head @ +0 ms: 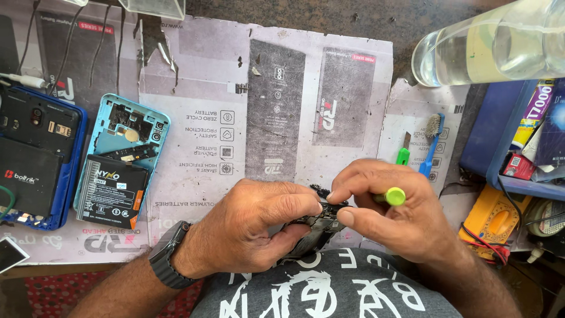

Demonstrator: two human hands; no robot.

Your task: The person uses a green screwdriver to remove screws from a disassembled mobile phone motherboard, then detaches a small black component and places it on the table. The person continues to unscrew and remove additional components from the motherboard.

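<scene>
Grey battery-label sheet (265,106) — perhaps paper

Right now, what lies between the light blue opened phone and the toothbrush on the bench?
In the head view, only printed paper sheets lie between the light blue phone and the toothbrush.

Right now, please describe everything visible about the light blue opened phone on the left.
The light blue phone lies flat on the printed paper sheet, back cover off. Its upper half shows dark circuit parts and a round pale piece; a black battery with an orange strip fills the lower half. A dark blue opened phone lies beside it. Neither hand touches it.
</scene>
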